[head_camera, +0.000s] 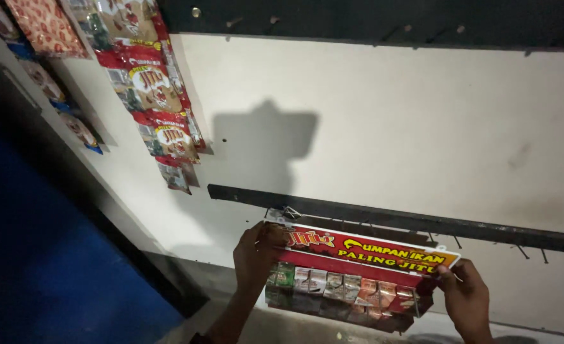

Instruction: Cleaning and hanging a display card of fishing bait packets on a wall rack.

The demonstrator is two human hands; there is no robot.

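Between the dark upper rail [371, 16] and the black metal hook rail [384, 216], the pale wall [422, 114] lies bare, so a hand could pass there freely. Hanging strips of red snack packets [154, 95] block the upper left. The red cardboard display card of small sachets [352, 277] covers the rail's left stretch; small hooks [524, 251] jut out further right.

1. Left hand [254, 258]: raised, back toward the camera, fingers curled closed in a grip at its upper right; forearm rises from the bottom edge of the view.
2. Right hand [465, 299]: raised at the same height, well apart from the left, thumb and fingers pinched closed at its upper left.
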